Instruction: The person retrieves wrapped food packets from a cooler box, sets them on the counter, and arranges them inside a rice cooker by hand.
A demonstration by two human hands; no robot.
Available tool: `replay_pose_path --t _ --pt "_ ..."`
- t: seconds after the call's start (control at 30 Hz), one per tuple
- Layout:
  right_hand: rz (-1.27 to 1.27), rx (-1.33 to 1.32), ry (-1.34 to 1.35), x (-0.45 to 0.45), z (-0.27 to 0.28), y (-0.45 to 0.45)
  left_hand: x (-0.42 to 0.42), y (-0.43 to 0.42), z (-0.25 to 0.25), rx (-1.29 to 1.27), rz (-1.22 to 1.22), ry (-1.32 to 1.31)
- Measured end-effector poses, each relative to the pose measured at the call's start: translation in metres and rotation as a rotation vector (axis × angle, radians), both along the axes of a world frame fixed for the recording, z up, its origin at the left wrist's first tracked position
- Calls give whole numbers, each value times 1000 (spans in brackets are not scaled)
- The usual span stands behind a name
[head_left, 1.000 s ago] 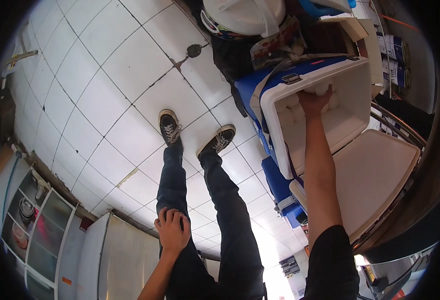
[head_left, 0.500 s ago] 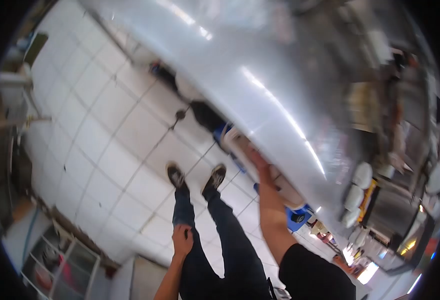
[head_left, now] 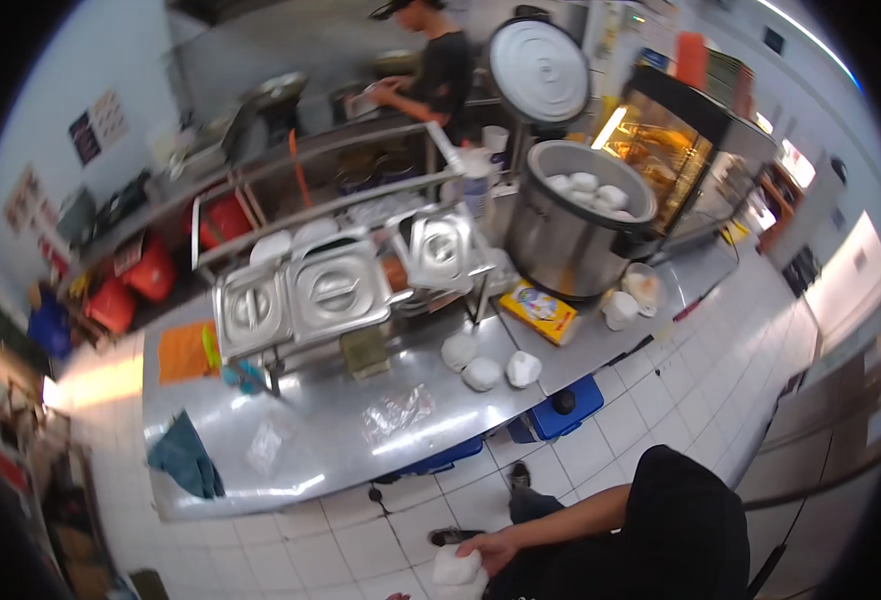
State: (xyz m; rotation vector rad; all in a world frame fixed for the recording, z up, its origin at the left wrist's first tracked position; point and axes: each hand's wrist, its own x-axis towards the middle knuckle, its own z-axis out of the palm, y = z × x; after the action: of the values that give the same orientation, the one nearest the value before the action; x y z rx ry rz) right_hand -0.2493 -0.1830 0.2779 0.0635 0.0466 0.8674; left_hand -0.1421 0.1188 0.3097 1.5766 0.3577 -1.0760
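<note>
Near the bottom edge my right hand (head_left: 493, 550) is closed on a white wrapped bundle (head_left: 455, 567), with more white wrapping just below it. Only the fingertips of my left hand (head_left: 398, 597) show at the bottom edge; its grip is hidden. Three similar white bundles (head_left: 482, 374) sit on the steel table (head_left: 311, 440), beyond my right hand. Several more lie inside a large open metal pot (head_left: 571, 235), its round lid (head_left: 540, 70) raised behind it.
Lidded steel pans (head_left: 338, 288), a yellow box (head_left: 539, 311), a cup (head_left: 621, 310) and a teal cloth (head_left: 186, 457) are on the table. A lit display case (head_left: 661, 150) stands right of the pot. Another person (head_left: 446, 75) works at the back counter. A blue cooler (head_left: 569, 408) is below.
The view has lifted from the floor and open cooler to the table. My right hand has left the cooler and now holds a white bundle. My left hand has moved mostly out of view.
</note>
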Motion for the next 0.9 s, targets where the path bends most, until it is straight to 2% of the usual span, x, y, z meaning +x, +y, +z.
replay_pose_path --t 0.07,0.13,0.2,0.27,0.33,0.4,0.53,0.6,0.67,0.73,0.83,0.9 --pt "-162 -182 -10 -4 44 -39 17 -72 73 -224 -129 -58" --pt "-435 -331 9 -10 73 -76 9 -152 128 -380 -161 -320" --pt "-686 -325 76 -22 98 -119 -1 -210 138 -479 -136 -401" --pt "-848 -228 -114 -42 141 -173 -11 -263 158 -497 -354 -556" --pt "-1020 -294 -90 -72 186 -232 -25 -311 163 -536 -514 -686" --pt "-1178 -371 -183 -104 233 -301 -41 -356 166 -561 -563 -626" --pt "-1421 -566 -80 -148 306 -461 -72 -439 164 -358 -842 -700" --pt "-1404 -662 5 -156 341 -539 -94 -466 169 -246 -929 -791" --pt "-1345 -892 15 -151 355 -617 -109 -496 173 -251 -1028 -797" --pt "-1245 -1068 24 -139 346 -688 -123 -520 178 -180 -1061 -648" --pt "-980 -1135 104 -116 318 -769 -131 -547 175 -221 -1039 -680" --pt "-780 -1215 61 -97 296 -802 -133 -560 180 -141 -1010 -682"
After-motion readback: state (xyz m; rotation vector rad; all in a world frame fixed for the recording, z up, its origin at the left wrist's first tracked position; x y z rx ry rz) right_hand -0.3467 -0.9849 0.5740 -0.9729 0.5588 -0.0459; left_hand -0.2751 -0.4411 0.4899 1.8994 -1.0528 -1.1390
